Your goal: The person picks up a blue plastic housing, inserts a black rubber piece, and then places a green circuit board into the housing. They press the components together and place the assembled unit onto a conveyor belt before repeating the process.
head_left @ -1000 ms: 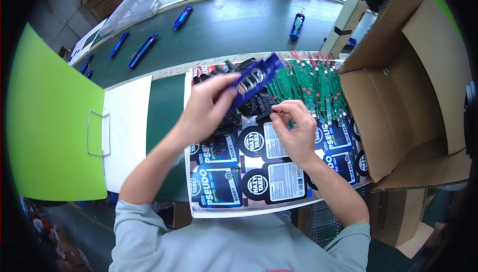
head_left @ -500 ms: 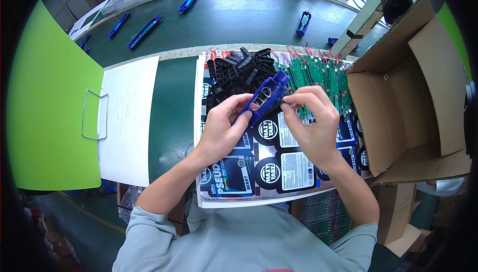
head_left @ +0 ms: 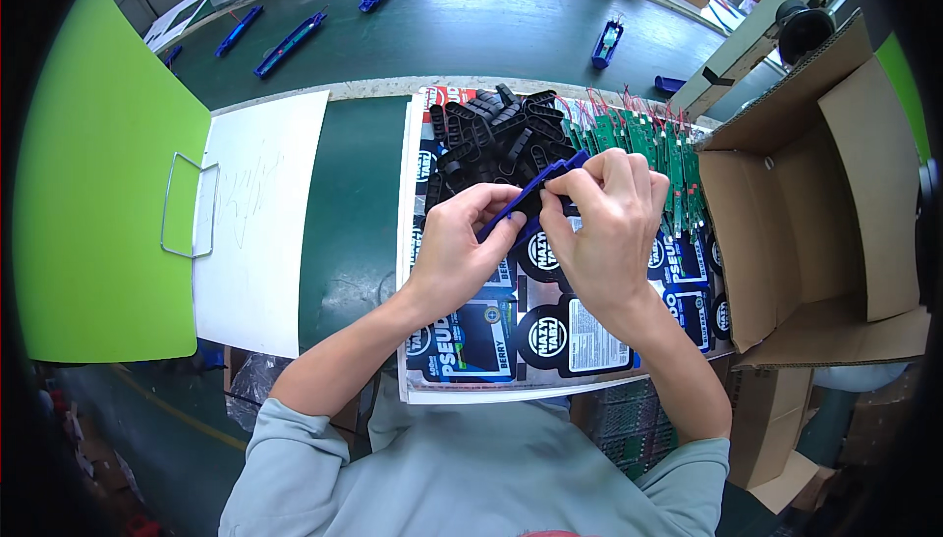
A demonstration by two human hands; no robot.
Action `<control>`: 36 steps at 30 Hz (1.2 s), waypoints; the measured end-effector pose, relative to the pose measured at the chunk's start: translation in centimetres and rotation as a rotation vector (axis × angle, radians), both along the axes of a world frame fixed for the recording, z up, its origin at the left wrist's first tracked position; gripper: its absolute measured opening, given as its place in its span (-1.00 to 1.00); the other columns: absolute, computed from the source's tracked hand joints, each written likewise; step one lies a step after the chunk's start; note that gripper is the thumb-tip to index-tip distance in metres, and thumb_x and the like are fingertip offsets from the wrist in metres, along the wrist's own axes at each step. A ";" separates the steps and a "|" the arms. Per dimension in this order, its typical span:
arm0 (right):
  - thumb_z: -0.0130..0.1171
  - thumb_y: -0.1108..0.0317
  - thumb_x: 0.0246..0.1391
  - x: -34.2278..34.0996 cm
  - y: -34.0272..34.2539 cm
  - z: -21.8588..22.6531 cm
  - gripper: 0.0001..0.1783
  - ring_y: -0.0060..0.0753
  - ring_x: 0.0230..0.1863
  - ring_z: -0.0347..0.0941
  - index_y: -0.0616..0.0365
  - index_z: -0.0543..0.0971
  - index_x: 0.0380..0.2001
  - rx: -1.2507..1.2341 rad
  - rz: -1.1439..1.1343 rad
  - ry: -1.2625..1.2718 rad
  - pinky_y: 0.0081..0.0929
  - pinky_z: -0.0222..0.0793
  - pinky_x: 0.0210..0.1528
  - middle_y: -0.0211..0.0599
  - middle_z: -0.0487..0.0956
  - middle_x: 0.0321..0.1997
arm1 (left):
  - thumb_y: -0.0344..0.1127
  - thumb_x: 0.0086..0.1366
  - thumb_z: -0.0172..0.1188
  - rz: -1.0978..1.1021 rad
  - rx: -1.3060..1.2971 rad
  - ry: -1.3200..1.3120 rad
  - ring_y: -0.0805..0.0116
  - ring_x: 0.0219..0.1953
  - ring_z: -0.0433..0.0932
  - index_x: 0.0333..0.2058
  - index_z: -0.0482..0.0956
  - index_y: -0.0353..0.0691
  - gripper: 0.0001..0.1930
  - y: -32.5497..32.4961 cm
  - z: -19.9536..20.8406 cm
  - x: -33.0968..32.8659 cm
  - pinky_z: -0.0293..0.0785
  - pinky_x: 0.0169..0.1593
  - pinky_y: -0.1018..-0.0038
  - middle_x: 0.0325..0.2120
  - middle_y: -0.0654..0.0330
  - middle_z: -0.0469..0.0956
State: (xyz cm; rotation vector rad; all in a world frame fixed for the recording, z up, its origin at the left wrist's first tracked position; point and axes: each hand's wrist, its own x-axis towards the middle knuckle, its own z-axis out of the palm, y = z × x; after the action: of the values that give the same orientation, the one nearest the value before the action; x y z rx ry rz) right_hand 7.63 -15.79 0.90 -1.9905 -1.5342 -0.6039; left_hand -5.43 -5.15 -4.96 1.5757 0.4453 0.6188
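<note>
A blue plastic housing, long and narrow, is tilted on edge above the board, its far end pointing up and right. My left hand grips its near end between thumb and fingers. At its right side, my right hand is closed in a pinch, fingertips against the housing's open side. Something dark shows by those fingertips, but the fingers hide what it is. Just beyond the housing lies a heap of black ribbed plastic pieces. Green circuit boards with red wires lie in a row to its right.
A printed board lies under my hands. An open cardboard box stands at right. A green folder with a white sheet is at left. Several blue housings, one a wired housing, lie on the dark green belt beyond.
The housing has turned from showing its windowed face to standing on edge. My right hand has come in from beside it to press its fingertips against it. The view has shifted slightly.
</note>
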 end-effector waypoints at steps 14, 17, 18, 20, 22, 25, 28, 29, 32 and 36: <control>0.51 0.24 -0.09 3.7 -1.6 1.3 -0.42 -0.35 -0.17 0.51 0.20 0.53 -0.01 -0.066 0.080 0.591 -0.33 0.38 -0.09 -0.21 0.53 -0.16 | -0.57 0.31 0.21 0.061 0.103 0.000 0.48 -0.30 0.60 -0.11 0.58 -0.42 -0.82 -0.9 0.5 -0.3 0.53 -0.21 0.55 -0.31 0.15 0.62; 0.39 0.24 0.09 8.4 -2.7 0.4 -0.66 -0.50 -0.37 0.59 0.27 0.66 -0.17 0.074 -0.040 0.641 -0.44 0.51 -0.28 -0.26 0.66 -0.41 | -0.54 0.37 0.18 -0.001 -0.101 0.016 0.56 -0.26 0.58 -0.05 0.55 -0.43 -0.80 -0.9 1.0 -0.4 0.52 -0.17 0.59 -0.26 0.17 0.64; 0.34 0.29 0.12 10.5 -3.3 -0.1 -0.74 -0.49 -0.41 0.61 0.28 0.68 -0.22 0.098 -0.131 0.551 -0.42 0.52 -0.31 -0.27 0.68 -0.45 | -0.52 0.39 0.17 -0.027 -0.115 0.022 0.57 -0.26 0.58 -0.04 0.54 -0.42 -0.79 -1.0 1.0 -0.2 0.52 -0.17 0.60 -0.25 0.18 0.64; 0.30 0.33 0.12 13.6 -4.0 -0.6 -0.78 -0.38 -0.42 0.64 0.29 0.68 -0.27 0.011 -0.262 0.567 -0.39 0.54 -0.27 -0.19 0.68 -0.45 | -0.51 0.40 0.16 -0.047 -0.121 0.026 0.58 -0.26 0.57 -0.02 0.53 -0.42 -0.78 -0.8 1.2 0.0 0.51 -0.16 0.61 -0.25 0.19 0.64; 0.30 0.33 0.11 15.3 -3.4 -1.5 -0.78 -0.31 -0.40 0.65 0.28 0.68 -0.27 -0.054 -0.282 0.515 -0.35 0.54 -0.25 -0.16 0.69 -0.43 | -0.51 0.40 0.16 -0.038 -0.121 0.014 0.60 -0.27 0.57 -0.02 0.53 -0.41 -0.78 -0.9 1.1 0.0 0.50 -0.18 0.63 -0.27 0.20 0.63; 0.34 0.31 0.06 16.4 -1.7 -2.7 -0.78 -0.35 -0.38 0.65 0.22 0.71 -0.27 -0.149 -0.328 0.450 -0.38 0.54 -0.23 -0.18 0.70 -0.40 | -0.51 0.40 0.16 -0.037 -0.122 0.024 0.61 -0.28 0.56 -0.02 0.53 -0.41 -0.78 -0.8 1.0 -0.1 0.49 -0.19 0.64 -0.27 0.21 0.63; 0.37 0.20 0.04 16.8 -0.2 -2.8 -0.68 -0.07 -0.24 0.66 0.23 0.70 -0.24 -0.261 -0.376 0.350 -0.19 0.53 -0.10 -0.09 0.70 -0.32 | -0.51 0.39 0.17 -0.027 -0.104 0.009 0.61 -0.29 0.55 -0.02 0.54 -0.41 -0.78 -0.7 0.6 -0.1 0.48 -0.20 0.64 -0.28 0.22 0.63; 0.37 0.20 0.04 16.8 0.1 -2.6 -0.68 -0.07 -0.24 0.66 0.23 0.70 -0.24 -0.253 -0.373 0.347 -0.19 0.53 -0.10 -0.09 0.70 -0.32 | -0.51 0.39 0.17 -0.027 -0.094 0.013 0.61 -0.29 0.55 -0.02 0.54 -0.41 -0.78 -0.7 0.6 -0.1 0.48 -0.20 0.64 -0.28 0.22 0.63; 0.37 0.22 0.08 16.1 1.3 -1.9 -0.66 0.11 -0.05 0.61 0.23 0.61 -0.17 -0.472 -0.478 0.392 -0.06 0.50 0.04 0.03 0.66 -0.10 | -0.51 0.39 0.17 -0.025 -0.099 0.012 0.60 -0.28 0.56 -0.02 0.54 -0.41 -0.78 -0.7 0.4 -0.2 0.49 -0.19 0.64 -0.28 0.22 0.63; 0.35 0.32 0.04 15.3 1.6 -3.6 -0.68 -0.04 -0.20 0.64 0.23 0.63 -0.15 -0.313 -0.414 0.290 -0.16 0.50 -0.06 -0.07 0.68 -0.31 | -0.51 0.37 0.18 -0.029 -0.085 0.025 0.60 -0.29 0.57 -0.02 0.55 -0.42 -0.77 -0.9 0.5 -0.4 0.50 -0.18 0.62 -0.31 0.22 0.64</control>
State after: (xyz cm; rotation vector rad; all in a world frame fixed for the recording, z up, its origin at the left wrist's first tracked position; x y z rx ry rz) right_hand 22.97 -14.16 -2.67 -2.5341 -1.1001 -0.2173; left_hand -5.81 -6.04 -4.43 1.5073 0.4607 0.5519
